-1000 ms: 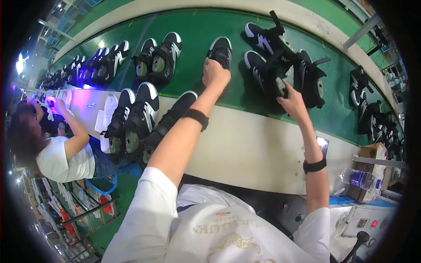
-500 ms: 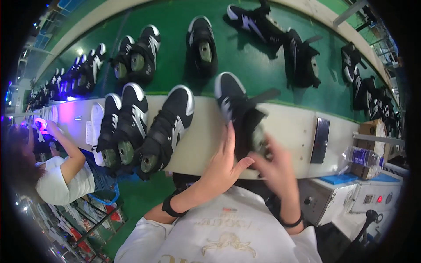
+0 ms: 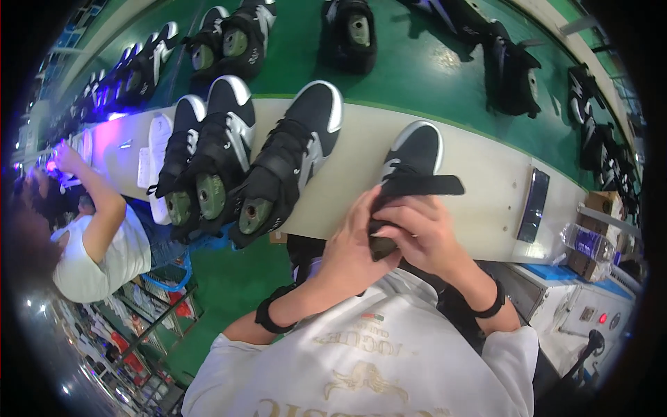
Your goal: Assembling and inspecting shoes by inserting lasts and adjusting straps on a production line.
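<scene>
A black sneaker [image 3: 415, 146] with a silver-edged toe lies in front of me, its toe pointing away over the pale bench edge. Along its left side and heel my left hand [image 3: 353, 249] is wrapped, thumb near the heel. My right hand [image 3: 424, 233] has its fingers bent over the collar opening, gripping the shoe there. A loose black strap [image 3: 431, 185] sticks out to the right above my right fingers. Most of the heel and opening is covered by my hands. To the left, three similar sneakers [image 3: 281, 156] stand with olive-green shoe lasts [image 3: 253, 215] showing in their openings.
Beyond the pale bench [image 3: 479, 156], a green surface [image 3: 431, 90] carries more sneakers [image 3: 513, 73]. On the right are a dark rectangular plate [image 3: 533, 205], a plastic bottle [image 3: 587, 240], a cardboard box [image 3: 601, 208] and a white machine [image 3: 590, 306]. A co-worker [image 3: 97, 257] works at left.
The sneaker has come nearer to me and to the right. My right hand has gone from the heel's right side onto the collar. The view has shifted down.
</scene>
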Demonstrator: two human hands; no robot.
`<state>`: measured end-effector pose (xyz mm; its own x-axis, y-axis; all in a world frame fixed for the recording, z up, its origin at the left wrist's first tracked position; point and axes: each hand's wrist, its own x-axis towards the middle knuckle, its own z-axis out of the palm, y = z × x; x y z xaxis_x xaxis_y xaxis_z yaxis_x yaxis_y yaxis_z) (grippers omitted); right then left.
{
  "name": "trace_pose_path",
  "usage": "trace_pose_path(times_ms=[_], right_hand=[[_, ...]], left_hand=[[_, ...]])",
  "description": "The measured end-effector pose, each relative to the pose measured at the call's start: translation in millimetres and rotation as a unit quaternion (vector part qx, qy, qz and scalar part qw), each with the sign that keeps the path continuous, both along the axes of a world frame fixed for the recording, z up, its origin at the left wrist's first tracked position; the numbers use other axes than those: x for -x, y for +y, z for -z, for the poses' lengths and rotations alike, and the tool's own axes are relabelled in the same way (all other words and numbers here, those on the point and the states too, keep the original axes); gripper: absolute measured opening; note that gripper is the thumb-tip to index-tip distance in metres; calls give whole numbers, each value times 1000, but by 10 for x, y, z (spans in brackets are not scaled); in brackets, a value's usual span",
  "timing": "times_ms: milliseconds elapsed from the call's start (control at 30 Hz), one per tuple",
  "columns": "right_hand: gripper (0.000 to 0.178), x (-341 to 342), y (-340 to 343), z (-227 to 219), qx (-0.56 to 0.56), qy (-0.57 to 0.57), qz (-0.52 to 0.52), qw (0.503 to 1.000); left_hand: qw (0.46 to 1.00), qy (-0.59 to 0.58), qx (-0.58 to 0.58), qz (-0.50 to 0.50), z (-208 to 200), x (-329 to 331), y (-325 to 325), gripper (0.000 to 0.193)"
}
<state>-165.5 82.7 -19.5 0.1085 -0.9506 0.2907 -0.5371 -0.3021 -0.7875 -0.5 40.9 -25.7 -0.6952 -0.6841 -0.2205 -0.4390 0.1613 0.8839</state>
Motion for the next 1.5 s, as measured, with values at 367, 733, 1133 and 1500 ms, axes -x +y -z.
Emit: trace_pose_path(times_ms=[367,733,1133,1500], right_hand=[[27,-67,347,-73,-4,-47,266,963],[33,-252,530,267,33,-38,310,949],[45,651,192,-573,-315,-392,203,840],[37,96,595,-52,-573,-464,99,668]], left_hand=[[975,202,-11,-86,162,-52,-35,58],[973,133,189,3,184,-56,-200,44],[967,39,237,90,-227,-188,-120,48],[957,26,285,-44,-143,9,-45,24]])
